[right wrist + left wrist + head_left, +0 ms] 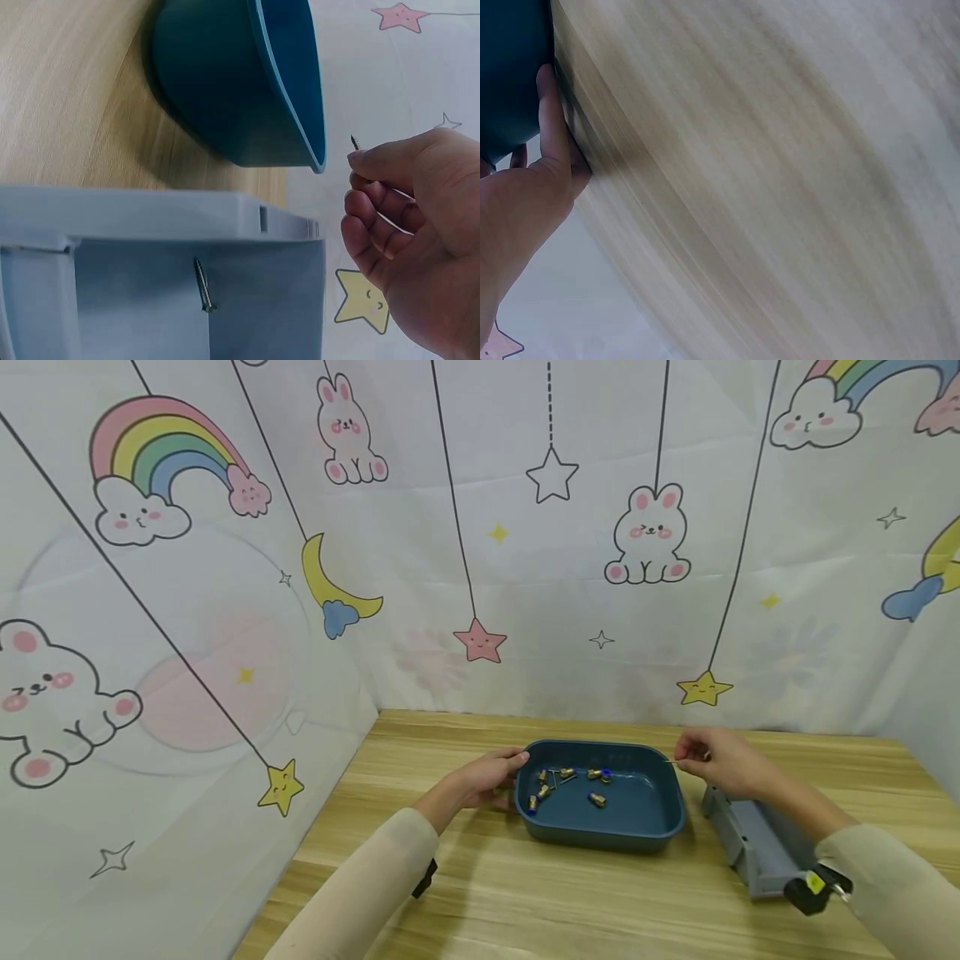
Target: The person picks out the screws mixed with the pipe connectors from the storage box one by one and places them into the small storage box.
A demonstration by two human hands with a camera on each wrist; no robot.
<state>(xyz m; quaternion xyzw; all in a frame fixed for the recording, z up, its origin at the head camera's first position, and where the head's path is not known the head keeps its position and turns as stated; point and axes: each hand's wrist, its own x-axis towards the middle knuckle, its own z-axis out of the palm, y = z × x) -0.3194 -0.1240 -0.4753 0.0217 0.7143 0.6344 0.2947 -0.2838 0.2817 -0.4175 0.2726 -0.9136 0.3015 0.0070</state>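
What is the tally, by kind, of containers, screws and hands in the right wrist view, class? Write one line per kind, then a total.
Containers: 2 (teal tub, grey bin)
Screws: 2 (screw pinched by the hand, screw in the bin)
Hands: 1 (right hand)
Total: 5

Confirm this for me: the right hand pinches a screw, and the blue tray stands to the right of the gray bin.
Not quite: the side is wrong. The head view shows the blue tray to the left of the gray bin. The right hand does pinch a screw.
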